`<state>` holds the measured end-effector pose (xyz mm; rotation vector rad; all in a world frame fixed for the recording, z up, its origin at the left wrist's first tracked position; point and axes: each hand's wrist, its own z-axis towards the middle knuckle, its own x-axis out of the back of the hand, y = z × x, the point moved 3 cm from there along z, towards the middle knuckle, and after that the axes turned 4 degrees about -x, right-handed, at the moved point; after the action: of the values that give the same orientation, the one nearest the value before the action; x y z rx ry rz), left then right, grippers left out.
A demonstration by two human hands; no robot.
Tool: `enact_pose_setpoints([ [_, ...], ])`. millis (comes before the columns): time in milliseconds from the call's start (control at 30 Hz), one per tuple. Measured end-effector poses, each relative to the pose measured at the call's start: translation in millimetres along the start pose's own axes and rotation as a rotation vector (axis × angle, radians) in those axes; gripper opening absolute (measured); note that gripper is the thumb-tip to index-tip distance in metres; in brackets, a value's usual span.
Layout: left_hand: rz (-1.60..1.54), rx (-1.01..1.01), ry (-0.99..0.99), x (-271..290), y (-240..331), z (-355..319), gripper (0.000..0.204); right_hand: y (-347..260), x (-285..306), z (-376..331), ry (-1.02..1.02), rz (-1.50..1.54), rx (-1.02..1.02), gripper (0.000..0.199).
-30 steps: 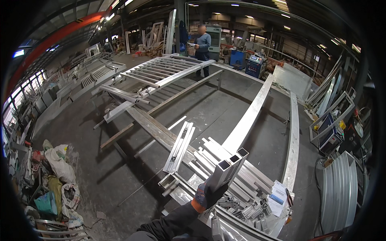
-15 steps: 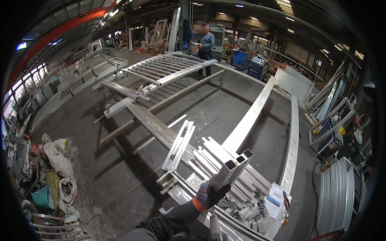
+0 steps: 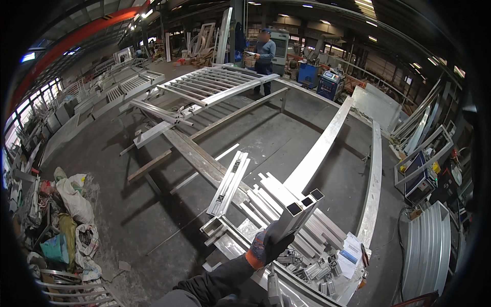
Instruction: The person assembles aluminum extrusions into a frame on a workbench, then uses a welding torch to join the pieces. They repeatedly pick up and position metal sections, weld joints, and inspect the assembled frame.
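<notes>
My left hand (image 3: 268,243), in a dark grey glove with an orange cuff, comes in from the lower left. It is closed around a silver aluminium profile (image 3: 293,222) held upright and tilted to the right. The profile's hollow, box-shaped ends face up. Behind and below it lie several silver bars (image 3: 327,230) side by side on the bench. Short cut profile pieces (image 3: 319,271) are heaped to the right of my wrist. A long silver piece (image 3: 274,289) stands close to my sleeve, its lower part cut off by the picture edge. My right hand is out of sight.
Printed sheets (image 3: 350,256) lie by the pieces, with red-handled pliers (image 3: 364,255) at their edge. Two long profiles (image 3: 228,184) rest on the frame ahead. A slatted panel (image 3: 209,84) lies farther back, near a standing person (image 3: 264,53) holding papers. Sacks (image 3: 74,197) fill the left.
The whole view has shifted very slightly. My left hand keeps the same grip on the aluminium profile.
</notes>
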<state>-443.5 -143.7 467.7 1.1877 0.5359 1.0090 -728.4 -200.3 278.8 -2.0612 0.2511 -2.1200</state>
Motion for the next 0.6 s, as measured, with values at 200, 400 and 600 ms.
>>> enact_pose_setpoints([
  [200,0.033,0.005,-0.032,1,5,1,0.038,0,-6,-6,0.003,-0.041,0.034,0.054],
  [400,0.051,-0.037,0.003,1,3,-1,0.039,0,-11,-11,0.0,-0.084,0.075,0.054],
  [600,0.081,-0.127,0.025,1,1,-2,0.04,1,-15,-17,0.002,-0.113,0.105,0.055],
])
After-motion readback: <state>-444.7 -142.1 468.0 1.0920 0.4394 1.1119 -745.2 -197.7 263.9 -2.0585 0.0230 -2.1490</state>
